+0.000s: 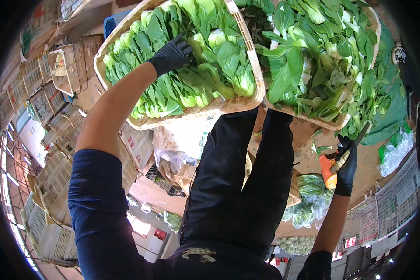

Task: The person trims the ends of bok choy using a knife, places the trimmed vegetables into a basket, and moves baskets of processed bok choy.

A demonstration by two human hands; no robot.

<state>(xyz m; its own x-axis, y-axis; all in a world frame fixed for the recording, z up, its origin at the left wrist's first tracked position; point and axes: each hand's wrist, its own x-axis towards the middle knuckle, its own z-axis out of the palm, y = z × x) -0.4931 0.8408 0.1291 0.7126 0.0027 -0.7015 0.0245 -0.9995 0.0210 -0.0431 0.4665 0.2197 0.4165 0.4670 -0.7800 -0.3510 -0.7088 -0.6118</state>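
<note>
My left hand [173,54], in a black glove, reaches over the left plastic crate [227,106] and touches the bok choy in it. Its fingertips lie among the leaves, and whether they grip anything is hidden. Heads of bok choy [245,82] are packed in rows along that crate's sides, pale stem ends mostly towards the walls. My right hand [345,164], also gloved in black, is shut around a knife [362,134] with its blade pointing up and outward. That hand is apart from the right crate [341,126], which holds loose bok choy and trimmed leaves [332,77] in a heap.
An orange object [326,168] shows just behind my right hand. Bagged greens [309,203] lie on the floor beside my legs [227,182]. Loose leaves spill onto a green sheet [388,108] at the right. Stacked crates [52,206] stand at the left, wire mesh [395,196] at the right.
</note>
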